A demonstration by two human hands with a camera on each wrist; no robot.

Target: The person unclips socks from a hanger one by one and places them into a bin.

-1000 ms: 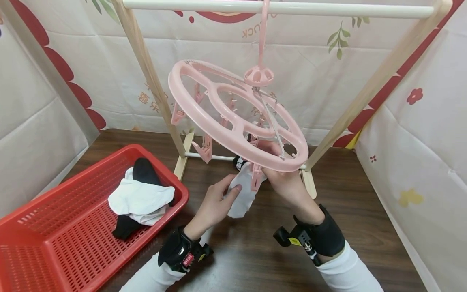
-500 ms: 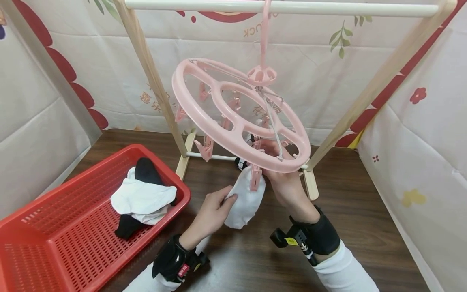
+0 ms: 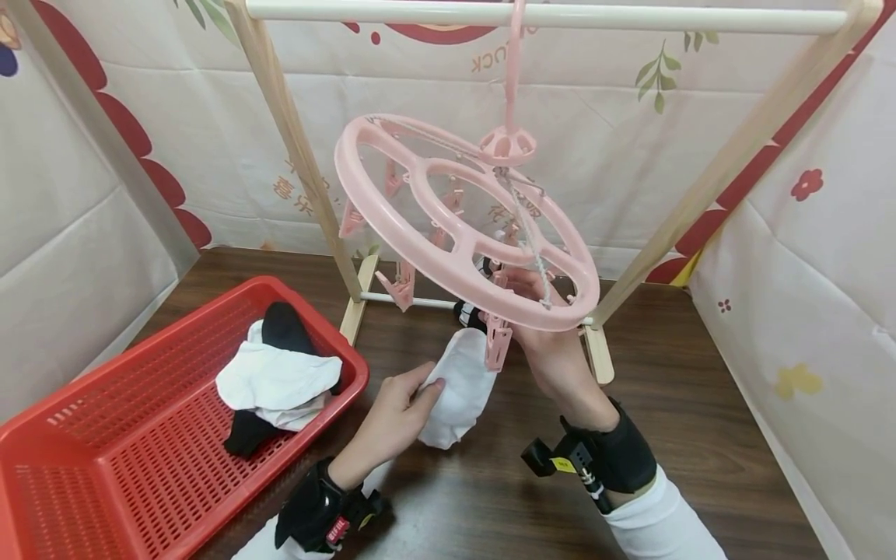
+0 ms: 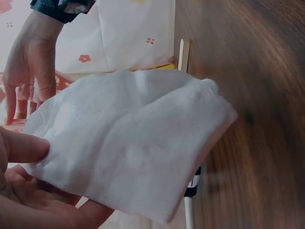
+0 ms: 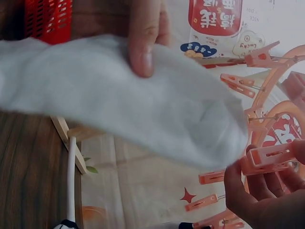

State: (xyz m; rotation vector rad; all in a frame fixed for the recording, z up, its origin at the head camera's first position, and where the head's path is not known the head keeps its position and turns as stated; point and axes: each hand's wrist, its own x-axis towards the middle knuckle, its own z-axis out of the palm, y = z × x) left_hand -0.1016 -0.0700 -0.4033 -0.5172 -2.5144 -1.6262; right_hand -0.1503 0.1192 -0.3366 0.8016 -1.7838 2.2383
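Observation:
My left hand [image 3: 392, 412] pinches a white sock [image 3: 458, 389] between thumb and fingers, below the near rim of a round pink clip hanger [image 3: 427, 253]. The left wrist view shows the sock [image 4: 128, 143] spread broad and flat from the thumb. My right hand [image 3: 549, 354] is raised under the hanger's right side, partly hidden by the rim. In the right wrist view its fingers pinch a pink clothespin [image 5: 269, 157], and the sock's rounded end [image 5: 214, 138] lies close by. Whether sock and clothespin touch is unclear.
A red basket [image 3: 161, 482] at the left holds white socks [image 3: 276, 377] and black ones [image 3: 287, 330]. The hanger hangs tilted from the white bar [image 3: 630, 17] of a wooden rack [image 3: 301, 140]. Behind my hands hangs a black-and-white item [image 3: 467, 315], partly hidden.
My left hand has drawn the white sock left and down, slightly away from the right hand, and more of it shows. The right hand stays at the hanger's near rim.

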